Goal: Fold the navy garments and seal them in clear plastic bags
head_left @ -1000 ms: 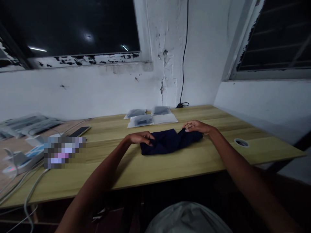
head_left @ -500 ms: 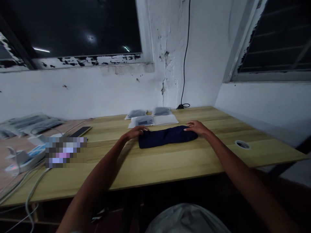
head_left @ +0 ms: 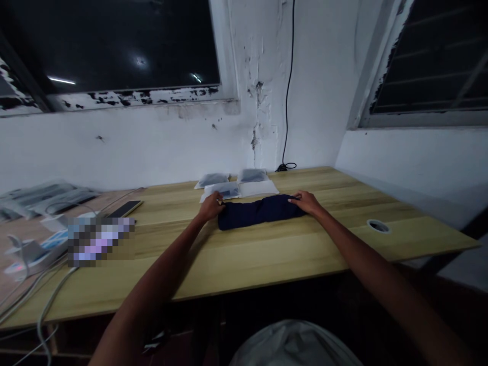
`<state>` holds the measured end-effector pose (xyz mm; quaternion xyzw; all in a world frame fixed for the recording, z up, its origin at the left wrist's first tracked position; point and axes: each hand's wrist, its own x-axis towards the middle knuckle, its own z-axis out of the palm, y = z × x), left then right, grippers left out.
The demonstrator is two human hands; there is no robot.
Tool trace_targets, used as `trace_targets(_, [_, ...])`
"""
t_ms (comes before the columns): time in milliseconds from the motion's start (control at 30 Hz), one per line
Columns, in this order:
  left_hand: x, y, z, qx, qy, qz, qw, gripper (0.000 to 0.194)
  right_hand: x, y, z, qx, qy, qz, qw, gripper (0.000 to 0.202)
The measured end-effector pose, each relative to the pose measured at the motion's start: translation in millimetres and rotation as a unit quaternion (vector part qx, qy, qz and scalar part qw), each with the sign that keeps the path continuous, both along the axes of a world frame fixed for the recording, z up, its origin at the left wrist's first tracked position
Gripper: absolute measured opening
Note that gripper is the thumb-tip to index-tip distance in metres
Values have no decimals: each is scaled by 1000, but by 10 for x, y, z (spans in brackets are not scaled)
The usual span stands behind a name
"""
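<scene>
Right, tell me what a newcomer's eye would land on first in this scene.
First, the dark navy cloth, bunched into a long roll in the middle of the wooden table, with the left hand at one end and the right hand at the other. Just behind it lie clear plastic bags by the peeling white wall. On the far left, a tangle of white cables runs off the table's edge.
</scene>
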<state>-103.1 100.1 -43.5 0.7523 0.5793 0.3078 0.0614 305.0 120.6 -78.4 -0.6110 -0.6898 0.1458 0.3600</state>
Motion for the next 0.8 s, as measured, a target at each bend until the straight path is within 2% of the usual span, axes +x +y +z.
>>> trace_targets(100, [-37, -5, -6, 3, 61, 94, 994, 30, 37, -71, 83, -59, -46, 5, 997, 42])
trace_targets(167, [-47, -7, 1, -56, 88, 119, 987, 30, 70, -118, 157, -114, -76, 41, 990, 52])
trace_targets(233, [-50, -5, 9, -134, 115, 102, 979, 42, 96, -147, 216, -152, -88, 85, 981, 51])
trace_targets(300, [-44, -2, 14, -180, 132, 72, 972, 53, 109, -148, 247, -169, -98, 107, 975, 43])
trace_targets(433, [6, 5, -3, -180, 104, 33, 978, 53, 116, -88, 234, -163, -113, 61, 978, 27])
trace_targets(533, [81, 1, -37, -177, 61, 6, 982, 41, 131, -34, 189, -136, -66, 32, 988, 23])
trace_targets(633, [160, -19, -85, -150, -4, -8, 989, 25, 145, 0, 131, -144, 43, 59, 987, 26])
trace_targets(733, [223, -45, -131, -141, -72, 1, 987, 44, 135, 11, 73, -162, 155, 114, 968, 34])
trace_targets(800, [253, -57, -148, -155, -144, 3, 977, 54, 107, 8, 56, -160, 179, 113, 964, 35])
